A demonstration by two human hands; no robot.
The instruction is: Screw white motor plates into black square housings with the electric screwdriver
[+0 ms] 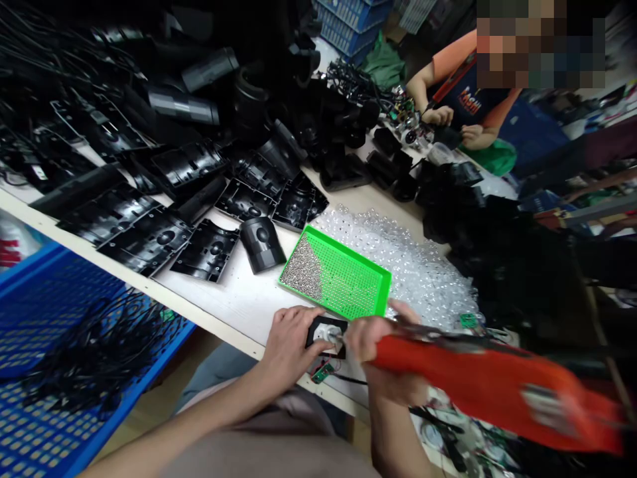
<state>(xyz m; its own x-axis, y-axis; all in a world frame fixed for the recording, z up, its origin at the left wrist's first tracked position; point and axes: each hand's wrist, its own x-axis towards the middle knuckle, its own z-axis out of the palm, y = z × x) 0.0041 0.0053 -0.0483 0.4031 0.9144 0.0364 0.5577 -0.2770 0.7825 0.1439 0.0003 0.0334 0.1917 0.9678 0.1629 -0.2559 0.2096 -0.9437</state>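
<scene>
Clamped around a red-sleeved power screwdriver [478, 385], the right hand [371, 352] sets its tip on a black plastic housing [323, 328], which the left hand [291, 342] grips near the front edge of the white bench [229, 309], just below a green perforated tray [338, 272].

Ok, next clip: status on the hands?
Left hand holding black part; right hand gripping red tool, tip at the part. Green board below. Green tray just beyond, not blocking.
</scene>
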